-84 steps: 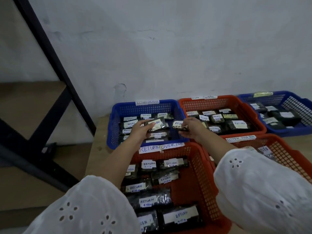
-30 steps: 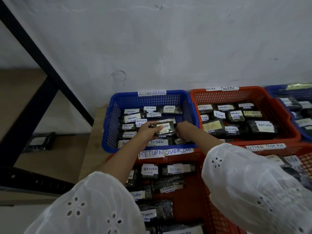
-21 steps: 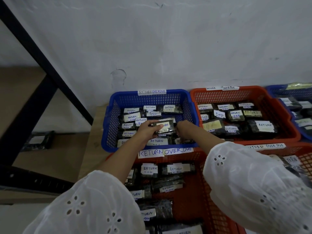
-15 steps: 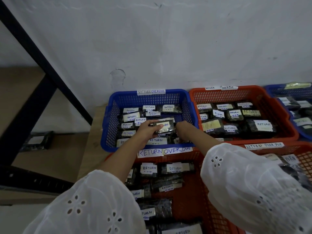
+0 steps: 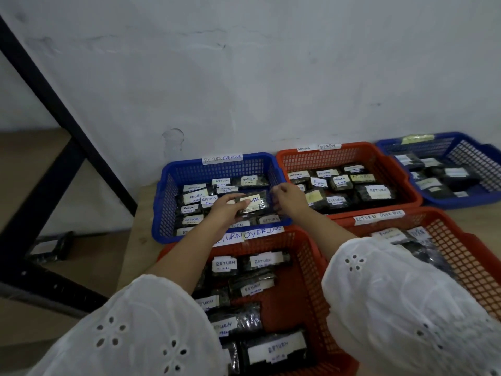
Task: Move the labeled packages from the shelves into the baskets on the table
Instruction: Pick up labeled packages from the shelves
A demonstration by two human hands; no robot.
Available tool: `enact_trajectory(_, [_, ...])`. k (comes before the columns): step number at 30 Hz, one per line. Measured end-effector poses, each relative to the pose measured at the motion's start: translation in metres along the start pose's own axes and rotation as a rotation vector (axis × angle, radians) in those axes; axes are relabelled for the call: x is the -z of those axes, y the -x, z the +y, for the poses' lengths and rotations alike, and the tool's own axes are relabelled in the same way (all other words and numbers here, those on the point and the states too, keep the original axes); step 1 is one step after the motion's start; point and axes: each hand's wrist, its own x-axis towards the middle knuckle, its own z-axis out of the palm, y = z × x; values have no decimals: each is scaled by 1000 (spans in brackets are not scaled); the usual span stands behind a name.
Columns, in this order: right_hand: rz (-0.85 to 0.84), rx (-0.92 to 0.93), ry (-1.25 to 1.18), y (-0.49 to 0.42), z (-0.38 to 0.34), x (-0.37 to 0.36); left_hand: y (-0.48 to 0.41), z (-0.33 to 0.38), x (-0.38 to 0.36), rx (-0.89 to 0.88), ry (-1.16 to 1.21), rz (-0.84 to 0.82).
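Observation:
My left hand (image 5: 226, 207) is shut on a dark labeled package (image 5: 254, 203), thumb on top, holding it just above the other packages in the blue basket (image 5: 160, 213) tagged "RETURN OVERDUE". My right hand (image 5: 288, 195) hovers at the basket's right wall, just right of the package. Its fingers are loosely curled, it holds nothing and does not touch the package. White sleeves cover both forearms in the foreground.
A near red basket (image 5: 311, 267) and a far red basket (image 5: 336, 150) hold several labeled packages. Another red basket (image 5: 474, 256) and a blue basket (image 5: 488, 161) stand at the right. A black shelf frame (image 5: 54, 109) rises on the left, with one dark package (image 5: 51, 246) on its wooden shelf.
My right hand has lifted away from the packages in the blue basket. My left hand still holds the package over the basket. The view has shifted slightly.

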Motion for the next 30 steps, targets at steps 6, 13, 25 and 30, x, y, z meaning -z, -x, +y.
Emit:
enact_trajectory(6, [96,14,-330,70,13,-5,38,-19,-18,-35,-57,-19])
enact_trajectory(13, [-15,-50,-453,122,46,-7,78,-53,-25,20,-96,-36])
enact_trajectory(25, [-157,-263,-704,178,56,9,140,-83,-28,-10,-75,22])
enact_trajectory(30, [-21,-488,-861,186,62,8,160,-92,-21,-113,-222,262])
